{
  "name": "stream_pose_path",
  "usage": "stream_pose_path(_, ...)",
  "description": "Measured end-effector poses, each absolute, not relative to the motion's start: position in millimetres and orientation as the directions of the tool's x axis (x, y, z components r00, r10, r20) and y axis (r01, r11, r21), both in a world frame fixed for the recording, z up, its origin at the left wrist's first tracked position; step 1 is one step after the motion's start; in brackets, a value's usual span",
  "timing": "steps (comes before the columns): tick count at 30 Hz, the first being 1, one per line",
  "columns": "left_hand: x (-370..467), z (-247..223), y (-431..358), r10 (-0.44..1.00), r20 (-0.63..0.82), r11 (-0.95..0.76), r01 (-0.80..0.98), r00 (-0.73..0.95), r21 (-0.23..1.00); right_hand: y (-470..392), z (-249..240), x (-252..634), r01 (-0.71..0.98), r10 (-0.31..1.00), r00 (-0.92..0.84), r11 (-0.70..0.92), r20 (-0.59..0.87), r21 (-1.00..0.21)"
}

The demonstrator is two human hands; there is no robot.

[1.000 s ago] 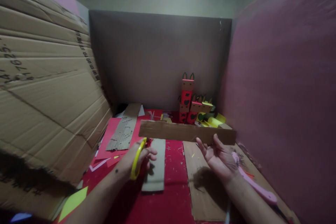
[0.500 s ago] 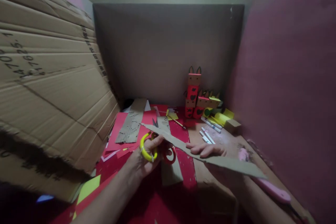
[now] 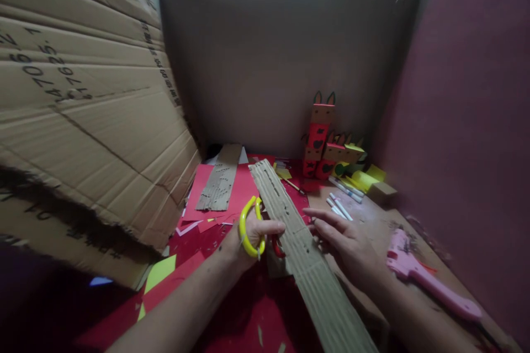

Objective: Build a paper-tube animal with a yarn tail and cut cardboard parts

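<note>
A long corrugated cardboard strip (image 3: 308,265) slants across the middle, its printed ribbed face upward. My left hand (image 3: 259,231) grips its left edge, the thumb on top and the other fingers hidden beneath. A yellow scissors handle (image 3: 244,229) loops over that hand, and a red handle (image 3: 278,246) shows beside the strip; the blades are hidden. At the strip's right edge is my right hand (image 3: 337,237), its fingers apart and the index finger stretched out, with nothing visible held in it.
Another cardboard strip (image 3: 221,179) lies on red paper at the back left. Box figures (image 3: 323,143) stand at the back, near white markers (image 3: 339,207). A pink glue gun (image 3: 430,281) rests on the right. A large cardboard sheet (image 3: 83,99) leans at the left.
The strip has turned from nearly edge-on to show its broad face, and now points more steeply toward me. My right hand has come off its top. The view has shifted slightly.
</note>
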State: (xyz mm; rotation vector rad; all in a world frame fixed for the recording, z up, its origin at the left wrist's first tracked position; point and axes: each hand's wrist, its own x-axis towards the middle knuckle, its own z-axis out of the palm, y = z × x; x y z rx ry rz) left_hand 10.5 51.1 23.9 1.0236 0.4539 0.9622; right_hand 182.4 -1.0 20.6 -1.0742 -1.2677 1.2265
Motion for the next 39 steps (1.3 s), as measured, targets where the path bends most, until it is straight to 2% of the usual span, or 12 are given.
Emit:
stream_pose_path(3, 8, 24, 49, 0.848, 0.084, 0.085, -0.291, 0.524, 0.953, 6, 30, 175, -0.13, 0.96, -0.274, -0.1, -0.062, -0.986)
stream_pose_path(6, -5, 30, 57, 0.908, 0.062, -0.109, 0.092, 0.413, 0.99, 13, 37, 168, -0.183, 0.954, -0.294, -0.118, -0.06, -0.976)
stream_pose_path(8, -20, 34, 71, 0.956, 0.098, -0.232, 0.509, 0.276, 0.829, 17, 37, 166, -0.2, 0.971, -0.234, -0.102, -0.053, -0.975)
stream_pose_path(9, -29, 35, 80, 0.972, 0.159, -0.236, 0.719, 0.174, 0.654, 18, 36, 166, -0.204, 0.978, -0.202, -0.093, -0.051, -0.974)
stream_pose_path(14, -67, 22, 112, 0.979, 0.181, -0.155, 0.916, 0.093, 0.37, 23, 25, 171, -0.24, 0.986, -0.164, -0.064, -0.025, -0.969)
stream_pose_path(18, -75, 14, 114, 0.978, 0.162, -0.169, 0.961, 0.135, 0.221, 22, 20, 173, -0.275, 0.984, -0.174, -0.071, -0.024, -0.959)
stream_pose_path(21, -66, 21, 102, 0.952, 0.241, -0.231, 0.96, 0.189, 0.161, 20, 19, 175, -0.305, 0.987, -0.15, -0.098, -0.054, -0.947)
stream_pose_path(23, -52, 26, 90, 0.896, 0.331, -0.37, 0.91, 0.296, 0.189, 19, 19, 175, -0.337, 0.987, -0.143, -0.124, -0.08, -0.933)
stream_pose_path(25, -36, 27, 76, 0.726, 0.46, -0.676, 0.653, 0.511, 0.34, 19, 19, 173, -0.385, 0.986, -0.147, -0.127, -0.075, -0.914)
stream_pose_path(27, -20, 23, 65, 0.579, 0.513, -0.815, 0.446, 0.634, 0.37, 18, 19, 172, -0.443, 0.986, -0.155, -0.122, -0.058, -0.888)
stream_pose_path(32, 0, 10, 54, 0.502, 0.564, -0.863, 0.335, 0.656, 0.379, 18, 15, 169, -0.545, 0.98, -0.196, -0.118, -0.01, -0.83)
stream_pose_path(39, -6, 10, 53, 0.496, 0.595, -0.865, 0.296, 0.633, 0.405, 19, 11, 170, -0.543, 0.978, -0.208, -0.113, 0.004, -0.832)
